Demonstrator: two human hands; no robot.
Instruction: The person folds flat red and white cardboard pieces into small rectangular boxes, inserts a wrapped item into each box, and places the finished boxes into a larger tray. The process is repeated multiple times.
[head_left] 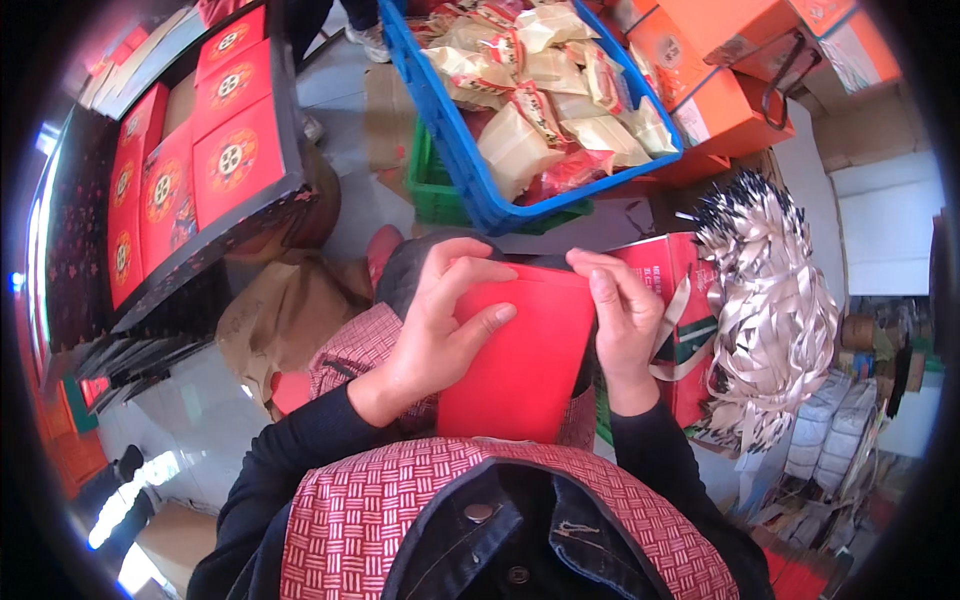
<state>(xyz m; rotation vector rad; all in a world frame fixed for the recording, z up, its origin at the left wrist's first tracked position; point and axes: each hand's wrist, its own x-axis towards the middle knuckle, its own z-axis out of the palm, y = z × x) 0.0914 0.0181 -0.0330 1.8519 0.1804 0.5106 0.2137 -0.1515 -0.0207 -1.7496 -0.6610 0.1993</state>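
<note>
A plain red box [515,375] stands in my lap, its flat top facing me. My left hand [440,325] is bent around its far left corner, fingertips at the far edge and thumb over the red surface. At the far right corner, the fingers and thumb of my right hand [625,315] close on the edge. The undersides of the fingers and the box's bottom are hidden. Right of my right hand stands a red gift bag [665,265] with a pale ribbon handle. Beside it is a large bundle of silvery ribbons [775,310] with black tips.
A blue crate [480,205] of cream-wrapped packets [520,150] sits ahead, above a green crate [430,190]. At left, a dark patterned carton [210,250] holds several red boxes [235,155] with round emblems. Orange boxes [730,110] are stacked far right. A brown paper sack [280,315] lies left.
</note>
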